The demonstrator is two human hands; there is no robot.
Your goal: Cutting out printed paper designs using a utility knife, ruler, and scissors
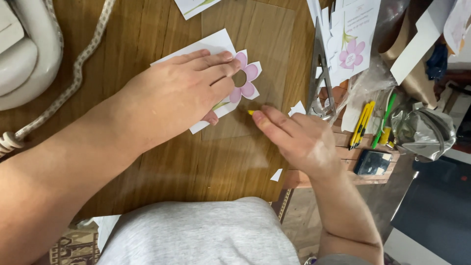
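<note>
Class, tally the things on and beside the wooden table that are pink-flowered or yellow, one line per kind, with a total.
Pink flower cards: 2, one under the left hand, one in the stack at right
Yellow cutters in the tray: 2
Yellow tool tip at the right hand: 1
Total: 5

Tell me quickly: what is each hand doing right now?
Left hand: open, pressing flat on the flower paper.
Right hand: closed on a small yellow-tipped tool.

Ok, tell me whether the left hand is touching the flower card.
Touching. The head view shows the left hand pressed flat on the white flower card, its fingers lying over the paper beside the pink petals with no gap.
</note>
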